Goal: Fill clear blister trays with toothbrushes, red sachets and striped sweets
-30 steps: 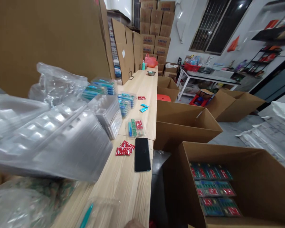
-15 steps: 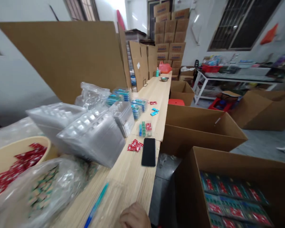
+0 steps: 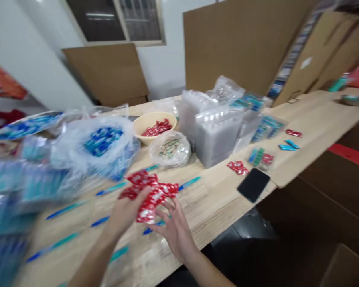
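Note:
Several red patterned packets (image 3: 151, 199) are bunched in my left hand (image 3: 124, 211), with the thumb lying across them. My right hand (image 3: 176, 231) is at the right side of the bunch, its fingers apart and the fingertips near or touching the lower packets; contact is hard to tell. Blue and teal pens (image 3: 110, 189) lie spaced out on the wooden table (image 3: 209, 215) around both hands, some over clear trays that are blurred. Beyond the hands stand a cream bowl (image 3: 140, 123) of red packets and a clear bag (image 3: 184, 151) of small green and beige pieces.
Stacked clear trays (image 3: 217, 139) stand behind the bag. A black phone (image 3: 253, 185) lies near the table's front edge, beside loose red packets (image 3: 237, 167). Bags of blue items (image 3: 103, 139) and blurred teal packs (image 3: 6, 207) fill the left.
The view has swung left, bringing the pens and blue bags into sight. Both hands are now in view, with red packets in my left hand; only one hand showed earlier.

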Tool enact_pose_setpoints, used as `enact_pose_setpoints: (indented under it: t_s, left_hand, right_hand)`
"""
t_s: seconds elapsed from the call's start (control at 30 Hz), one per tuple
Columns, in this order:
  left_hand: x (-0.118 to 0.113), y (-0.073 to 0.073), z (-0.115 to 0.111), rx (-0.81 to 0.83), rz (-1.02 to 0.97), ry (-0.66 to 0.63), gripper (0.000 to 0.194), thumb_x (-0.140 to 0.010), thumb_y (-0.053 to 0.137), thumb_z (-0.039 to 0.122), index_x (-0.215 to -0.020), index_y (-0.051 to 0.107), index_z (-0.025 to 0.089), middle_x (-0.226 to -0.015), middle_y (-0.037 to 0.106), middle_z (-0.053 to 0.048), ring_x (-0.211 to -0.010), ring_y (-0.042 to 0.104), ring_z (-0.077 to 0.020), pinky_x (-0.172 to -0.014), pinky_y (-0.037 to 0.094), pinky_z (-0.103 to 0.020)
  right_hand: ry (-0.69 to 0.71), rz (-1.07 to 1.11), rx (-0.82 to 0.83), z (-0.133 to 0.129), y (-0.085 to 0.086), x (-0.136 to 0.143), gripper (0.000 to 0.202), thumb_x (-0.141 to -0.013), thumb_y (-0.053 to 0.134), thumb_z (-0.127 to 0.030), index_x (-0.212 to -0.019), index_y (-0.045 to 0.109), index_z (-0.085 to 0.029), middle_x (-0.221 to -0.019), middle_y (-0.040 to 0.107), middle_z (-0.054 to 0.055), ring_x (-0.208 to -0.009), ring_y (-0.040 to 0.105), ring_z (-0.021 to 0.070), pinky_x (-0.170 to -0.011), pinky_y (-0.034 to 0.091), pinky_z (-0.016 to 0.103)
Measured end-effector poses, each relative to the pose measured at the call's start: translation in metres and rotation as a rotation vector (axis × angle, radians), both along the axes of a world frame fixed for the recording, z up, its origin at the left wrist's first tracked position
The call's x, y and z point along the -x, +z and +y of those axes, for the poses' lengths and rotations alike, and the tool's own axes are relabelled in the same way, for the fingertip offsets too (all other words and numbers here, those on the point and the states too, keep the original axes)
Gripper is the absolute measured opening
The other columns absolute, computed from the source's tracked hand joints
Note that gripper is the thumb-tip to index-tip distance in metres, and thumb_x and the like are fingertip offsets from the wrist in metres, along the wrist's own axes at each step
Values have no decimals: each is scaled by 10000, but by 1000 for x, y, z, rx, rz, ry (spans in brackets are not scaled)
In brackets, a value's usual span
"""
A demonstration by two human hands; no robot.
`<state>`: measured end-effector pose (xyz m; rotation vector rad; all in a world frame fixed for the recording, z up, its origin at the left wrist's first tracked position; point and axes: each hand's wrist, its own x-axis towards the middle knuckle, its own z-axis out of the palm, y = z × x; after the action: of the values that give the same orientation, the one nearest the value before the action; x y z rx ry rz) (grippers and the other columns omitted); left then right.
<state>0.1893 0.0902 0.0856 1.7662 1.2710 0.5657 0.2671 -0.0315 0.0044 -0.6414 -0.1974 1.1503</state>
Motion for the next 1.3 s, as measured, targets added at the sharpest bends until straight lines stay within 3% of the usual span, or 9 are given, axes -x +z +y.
enact_pose_setpoints:
  t_s: [0.17, 0.27, 0.43, 0.57, 0.77, 0.97, 1.1, 1.2, 1.3]
  left_hand:
    - [21, -78, -61, -111, -327, -19, 280, -671, 569, 276, -943, 574, 213, -994, 652, -56, -930, 622, -227, -852, 504, -372]
    - [33, -98, -68, -173, -214, 43, 258, -701, 535, 187, -957, 546, 217, -1058, 613, -76, -1070, 569, -253, -943, 449, -440]
    - [53, -86, -53, -175, -40, -80, 358, -729, 499, 81, -1065, 553, 194, -1464, 309, -137, -1398, 265, -286, -1123, 269, -496]
    - [65, -72, -47, -96, -133, -287, 384, -816, 555, 218, -1199, 528, 238, -1482, 315, -124, -1415, 246, -260, -1130, 293, -436]
    - [47, -96, -44, -194, -300, -3, 233, -912, 431, 309, -1007, 625, 220, -1295, 540, -94, -1266, 460, -206, -1096, 333, -394]
    - [49, -99, -33, 47, -559, 235, 393, -885, 440, 502, -1059, 575, 176, -1188, 604, -108, -1085, 584, -198, -953, 474, -347]
    - [63, -89, -50, 144, -531, 130, 507, -825, 489, 604, -1096, 570, 183, -1129, 624, -105, -883, 632, -188, -738, 546, -314]
    - [64, -86, -71, 118, -424, 30, 369, -810, 600, 438, -1089, 594, 196, -1084, 654, -75, -945, 628, -188, -795, 526, -291]
    - [72, -89, -75, 43, -371, 47, 223, -875, 505, 314, -1022, 628, 201, -1070, 672, -56, -1003, 616, -179, -860, 494, -281]
  right_hand:
    - [149, 147, 136, 17, -1, 23, 469, -646, 741, -572, -974, 602, -267, -1056, 696, 10, -1038, 630, 219, -855, 529, 366]
    - [188, 96, 179, 17, -10, 27, 416, -685, 719, -549, -966, 610, -263, -1011, 717, -5, -1001, 654, 203, -872, 521, 353]
    - [266, 54, 202, 26, -12, 26, 505, -642, 738, -562, -1011, 635, -233, -1057, 715, 7, -1063, 634, 205, -933, 493, 345]
    - [277, 116, 303, 32, -13, 24, 367, -609, 794, -392, -910, 664, -228, -890, 739, -31, -948, 672, 192, -899, 514, 333]
    - [235, 153, 380, 36, -21, 32, 232, -661, 741, -316, -856, 661, -218, -777, 733, -35, -875, 690, 190, -866, 529, 346]
    - [140, 19, 414, 47, -25, 26, 303, -593, 753, -214, -875, 642, -227, -834, 731, -35, -848, 679, 170, -850, 523, 324]
    - [-66, -196, 393, 50, -31, 20, 362, -606, 742, -257, -945, 616, -247, -992, 703, -18, -928, 647, 169, -880, 499, 345]
    - [-200, -400, 378, 49, -35, 22, 436, -596, 753, -287, -1003, 608, -227, -1121, 659, 26, -1052, 595, 194, -979, 440, 389]
    - [-297, -508, 362, 47, -36, 23, 427, -599, 752, -276, -996, 609, -214, -1184, 617, 41, -1118, 558, 201, -1003, 423, 392]
